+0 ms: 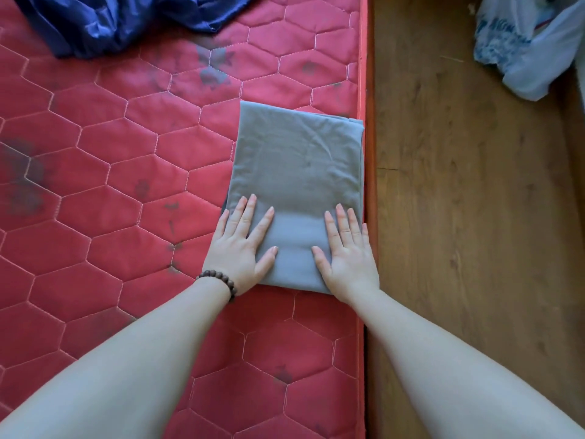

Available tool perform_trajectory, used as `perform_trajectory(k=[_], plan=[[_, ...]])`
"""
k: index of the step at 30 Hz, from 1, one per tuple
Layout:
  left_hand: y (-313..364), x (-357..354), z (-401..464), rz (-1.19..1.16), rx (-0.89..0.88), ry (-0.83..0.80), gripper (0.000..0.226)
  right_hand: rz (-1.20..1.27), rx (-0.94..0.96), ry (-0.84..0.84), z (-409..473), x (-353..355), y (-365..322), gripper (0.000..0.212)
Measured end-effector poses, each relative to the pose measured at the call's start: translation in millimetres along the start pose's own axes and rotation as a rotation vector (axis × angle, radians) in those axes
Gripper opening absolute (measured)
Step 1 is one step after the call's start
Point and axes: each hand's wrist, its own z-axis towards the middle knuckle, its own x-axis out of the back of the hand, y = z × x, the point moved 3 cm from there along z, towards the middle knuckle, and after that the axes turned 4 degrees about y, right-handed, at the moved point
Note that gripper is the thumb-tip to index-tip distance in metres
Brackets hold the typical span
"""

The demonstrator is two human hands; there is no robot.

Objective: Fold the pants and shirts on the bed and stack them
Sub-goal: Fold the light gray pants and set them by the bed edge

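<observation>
Both hands, left (242, 248) and right (346, 251), lie flat with fingers spread on the folded grey cloth (297, 172), right of middle on the red bed (110, 160).

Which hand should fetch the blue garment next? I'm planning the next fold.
The left hand, probably. The crumpled blue garment lies at the far left of the mattress, on that hand's side. The right hand rests on the folded grey garment by the mattress's right edge.
</observation>
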Motion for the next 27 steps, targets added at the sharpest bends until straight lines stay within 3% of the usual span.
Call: perform_trajectory(k=[3, 6, 20, 27], plan=[[6, 16, 2, 0.066, 0.052, -0.160, 0.072, -0.104, -0.022, -0.132, 3, 15, -4, 0.071], [21, 46, -13, 0.015, 0.153, -0.207, 0.075, -0.080, -0.065, -0.182, -9, 47, -7, 0.066], [134, 272, -211, -0.100, 0.241, -0.066, 0.069, 0.028, -0.193, -0.012, -227, 301, -48, 0.055], [184, 353, -239, -0.146, 0.177, 0.062, 0.069, 0.119, -0.271, 0.114, -306, 376, -32, 0.053]])
